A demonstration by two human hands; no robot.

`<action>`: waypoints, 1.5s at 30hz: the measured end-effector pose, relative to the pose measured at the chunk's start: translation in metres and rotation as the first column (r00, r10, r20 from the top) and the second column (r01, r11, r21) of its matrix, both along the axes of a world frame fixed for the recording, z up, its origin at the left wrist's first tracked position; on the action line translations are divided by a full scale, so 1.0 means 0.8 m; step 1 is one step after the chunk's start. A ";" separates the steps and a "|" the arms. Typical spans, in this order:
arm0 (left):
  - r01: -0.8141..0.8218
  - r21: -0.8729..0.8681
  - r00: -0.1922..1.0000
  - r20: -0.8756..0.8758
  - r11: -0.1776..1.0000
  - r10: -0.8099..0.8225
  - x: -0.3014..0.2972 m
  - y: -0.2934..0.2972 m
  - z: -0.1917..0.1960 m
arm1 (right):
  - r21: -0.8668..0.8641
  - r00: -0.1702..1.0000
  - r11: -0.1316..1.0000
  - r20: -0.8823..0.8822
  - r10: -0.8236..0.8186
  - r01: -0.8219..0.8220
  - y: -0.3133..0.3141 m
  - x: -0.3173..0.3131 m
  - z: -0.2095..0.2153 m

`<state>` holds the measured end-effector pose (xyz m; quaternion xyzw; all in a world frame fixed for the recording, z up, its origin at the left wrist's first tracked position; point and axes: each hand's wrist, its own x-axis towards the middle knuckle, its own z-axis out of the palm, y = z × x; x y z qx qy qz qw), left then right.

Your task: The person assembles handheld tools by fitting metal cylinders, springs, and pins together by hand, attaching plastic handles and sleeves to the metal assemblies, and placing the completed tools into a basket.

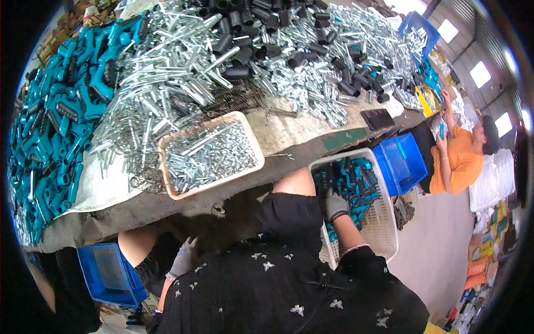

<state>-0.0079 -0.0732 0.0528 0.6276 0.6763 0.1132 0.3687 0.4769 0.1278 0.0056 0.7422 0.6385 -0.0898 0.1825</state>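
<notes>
My left hand (186, 257), in a grey glove, is low in front of my lap with its fingers stretched out and apart, holding nothing. My right hand (336, 206), also gloved, reaches over the left side of a white plastic crate (387, 220). Several teal and black tool handles (356, 181) fill that crate. Dark handle pieces lie right at my right fingertips; the fingers are partly hidden, so whether they grip one is unclear. On the table edge ahead, a pale tray (257, 150) contains many small metal pins (214, 158).
The table bears heaps of teal handles (55, 122), metal tubes (172, 61), black sleeves (239, 58) and dark springs (236, 97). A phone (377, 118) lies near its edge. Blue bins stand right (397, 164) and lower left (108, 275). Another person (461, 156) in orange works at the right.
</notes>
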 end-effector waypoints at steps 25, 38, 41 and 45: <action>0.040 0.807 0.971 -0.171 0.589 0.167 -0.099 0.211 0.290 | 0.679 0.309 0.734 -0.702 0.642 0.015 0.143 -0.347 0.307; 0.593 0.279 0.288 -0.949 0.756 0.124 -0.078 0.321 0.314 | 0.708 0.598 0.704 -0.541 0.592 -0.057 0.247 -0.298 0.298; 0.478 0.659 0.518 -0.745 0.581 0.419 -0.088 0.280 0.340 | 0.678 0.733 0.728 -0.444 0.515 -0.101 0.291 -0.325 0.305; 0.170 0.862 0.803 -0.402 0.478 0.441 -0.064 0.208 0.347 | 0.602 0.745 0.776 -0.426 0.513 -0.190 0.340 -0.318 0.284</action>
